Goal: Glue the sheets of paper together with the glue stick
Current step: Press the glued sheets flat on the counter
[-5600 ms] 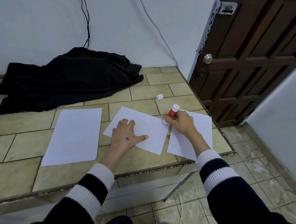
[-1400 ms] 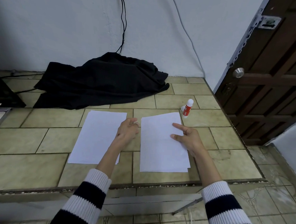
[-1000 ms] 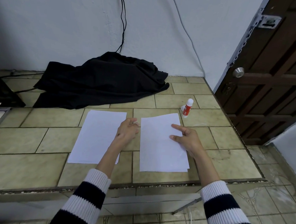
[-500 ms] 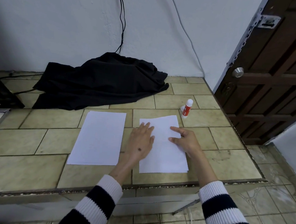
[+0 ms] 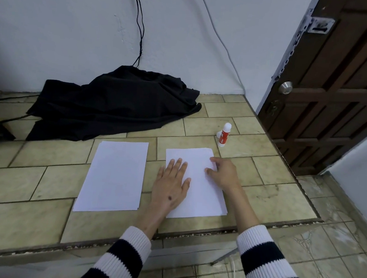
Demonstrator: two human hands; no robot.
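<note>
Near the ledge's (image 5: 261, 198) front edge, left hand (image 5: 171, 187) lies flat and right hand (image 5: 223, 174) presses relaxed fingers on right sheets (image 5: 200, 196); left sheets (image 5: 114, 177) beside; uncapped glue stick (image 5: 224, 134) stands behind.

Glue stick (image 5: 223, 134) behind rt paper stack (image 5: 198, 196); 2nd stack (image 5: 113, 177) left.

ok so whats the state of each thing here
glue stick: upright, uncapped
cap: beside it on the tiles
right sheets: flat, stacked, pressed
left sheets: flat, untouched
left hand: flat on right sheets
right hand: fingers on their edge
door: closed
</note>
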